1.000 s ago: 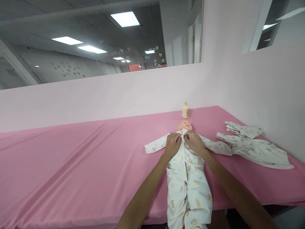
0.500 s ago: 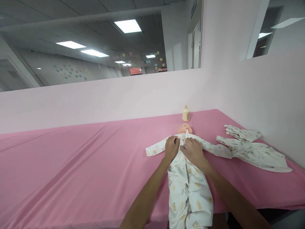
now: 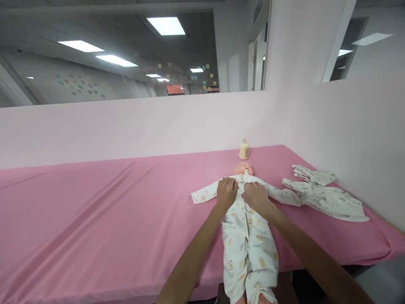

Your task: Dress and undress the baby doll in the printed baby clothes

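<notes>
A baby doll (image 3: 243,168) lies on its back on the pink table (image 3: 110,211), dressed in a white printed sleepsuit (image 3: 248,240) whose legs hang over the front edge. My left hand (image 3: 225,193) and my right hand (image 3: 256,196) rest side by side on the doll's chest, fingers curled and pinching the sleepsuit's front opening just below the collar. The fingertips are partly hidden in the fabric.
A small cream bottle (image 3: 244,149) stands behind the doll's head by the pink wall. A second crumpled printed garment (image 3: 322,195) lies to the right near the side wall. Pink cloth stretches away to the left.
Both hands have slid slightly down from the collar onto the upper chest and stayed together. The view has shifted a little to the right.
</notes>
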`<state>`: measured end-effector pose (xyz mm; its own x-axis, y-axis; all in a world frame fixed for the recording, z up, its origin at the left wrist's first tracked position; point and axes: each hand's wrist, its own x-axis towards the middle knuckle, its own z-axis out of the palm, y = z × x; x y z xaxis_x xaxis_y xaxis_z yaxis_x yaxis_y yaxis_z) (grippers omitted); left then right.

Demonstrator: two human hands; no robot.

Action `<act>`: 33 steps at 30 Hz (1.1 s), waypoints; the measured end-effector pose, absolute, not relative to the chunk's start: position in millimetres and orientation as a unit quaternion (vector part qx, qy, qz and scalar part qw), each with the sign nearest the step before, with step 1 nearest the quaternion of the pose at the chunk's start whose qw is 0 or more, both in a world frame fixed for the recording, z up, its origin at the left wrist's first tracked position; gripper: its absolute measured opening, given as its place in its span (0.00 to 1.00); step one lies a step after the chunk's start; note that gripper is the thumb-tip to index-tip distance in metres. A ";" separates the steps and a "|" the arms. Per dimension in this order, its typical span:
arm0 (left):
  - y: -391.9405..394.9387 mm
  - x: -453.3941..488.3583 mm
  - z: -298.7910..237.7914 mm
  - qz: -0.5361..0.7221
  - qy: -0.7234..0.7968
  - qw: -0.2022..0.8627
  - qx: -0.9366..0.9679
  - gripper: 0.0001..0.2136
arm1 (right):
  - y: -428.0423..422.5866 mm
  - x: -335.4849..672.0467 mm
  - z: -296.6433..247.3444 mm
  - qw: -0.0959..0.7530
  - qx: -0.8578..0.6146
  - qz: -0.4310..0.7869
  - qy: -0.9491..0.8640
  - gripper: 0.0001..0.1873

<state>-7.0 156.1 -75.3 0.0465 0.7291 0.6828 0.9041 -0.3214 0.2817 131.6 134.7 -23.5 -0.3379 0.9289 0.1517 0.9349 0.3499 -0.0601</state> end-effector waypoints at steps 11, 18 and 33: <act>122.2 -9.0 -33.8 -0.285 -0.491 -0.129 -0.813 0.06 | 151.8 161.3 -27.5 0.253 -0.510 0.260 -0.780 0.10; 122.9 -10.7 -29.4 -0.304 -0.460 -0.169 -0.817 0.10 | 154.0 170.5 -33.4 0.275 -0.445 0.343 -0.780 0.10; 133.3 -27.9 -29.1 -0.340 -0.516 -0.217 -0.755 0.13 | 152.9 165.2 -38.2 0.330 -0.541 0.209 -0.745 0.10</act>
